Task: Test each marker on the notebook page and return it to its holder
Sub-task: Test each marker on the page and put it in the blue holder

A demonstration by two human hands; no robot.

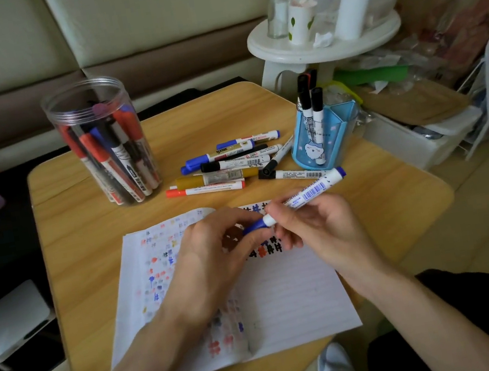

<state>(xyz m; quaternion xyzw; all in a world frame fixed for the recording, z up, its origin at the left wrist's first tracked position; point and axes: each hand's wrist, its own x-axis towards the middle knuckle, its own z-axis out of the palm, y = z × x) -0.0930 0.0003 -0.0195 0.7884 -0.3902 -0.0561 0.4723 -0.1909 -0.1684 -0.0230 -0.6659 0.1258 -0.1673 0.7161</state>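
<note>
Notebook (pixel 287 294) nearest, open on wooden table (pixel 84 244), page rows dotted with colour test marks. Just above the page, both grips on one blue marker (pixel 309 194): left grip (pixel 209 256) pinching blue cap (pixel 255 226), right grip (pixel 318 228) curled round the white barrel. Long axis slanting from cap at near left to tail at far right; cap seemingly seated, so likely a pull along that line. Beyond, loose markers (pixel 233 167); blue pen holder (pixel 322 136) far right, closer to right grip; clear jar (pixel 103 144) far left.
</note>
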